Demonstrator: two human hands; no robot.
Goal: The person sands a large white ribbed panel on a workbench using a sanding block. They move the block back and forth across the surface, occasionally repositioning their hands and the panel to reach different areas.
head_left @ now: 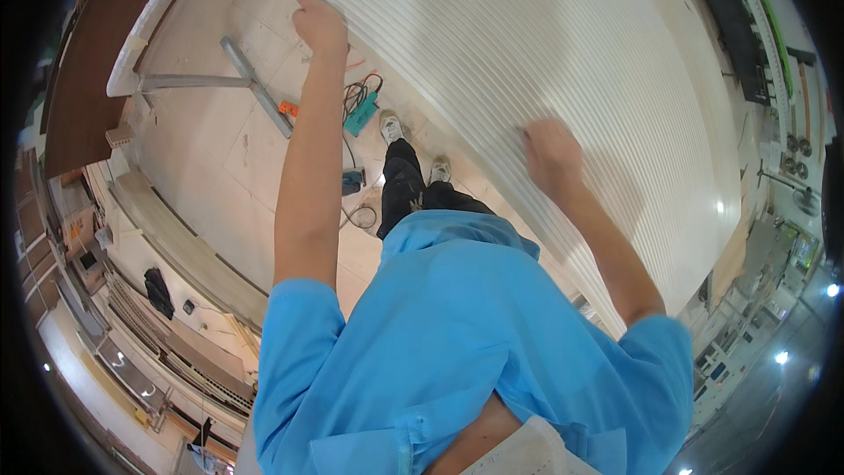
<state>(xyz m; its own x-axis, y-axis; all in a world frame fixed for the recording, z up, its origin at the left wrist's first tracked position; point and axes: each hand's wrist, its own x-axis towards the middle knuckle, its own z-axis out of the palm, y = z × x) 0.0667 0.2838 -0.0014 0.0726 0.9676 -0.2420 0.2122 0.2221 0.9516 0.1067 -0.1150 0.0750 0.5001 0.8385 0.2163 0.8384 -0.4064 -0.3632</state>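
A large white ribbed panel [615,62] stretches across the far and right side, its long edge running diagonally in front of me. My left hand [320,25] is closed at that edge, toward the far left, the thumb showing and the other fingers mostly hidden. Over the ribbed surface, my right hand [552,154] is curled into a fist and slightly blurred. Whether a small thing sits in its fingertips cannot be made out. Shadows fall on the panel around the right hand.
On the floor by my shoes [392,127] lie a teal power tool [361,114] with a dark cord and a blue tool [352,181]. A grey metal leg frame [255,86] stands at left, beside a dark brown board [110,53]. Long boards [180,233] are stacked lower left.
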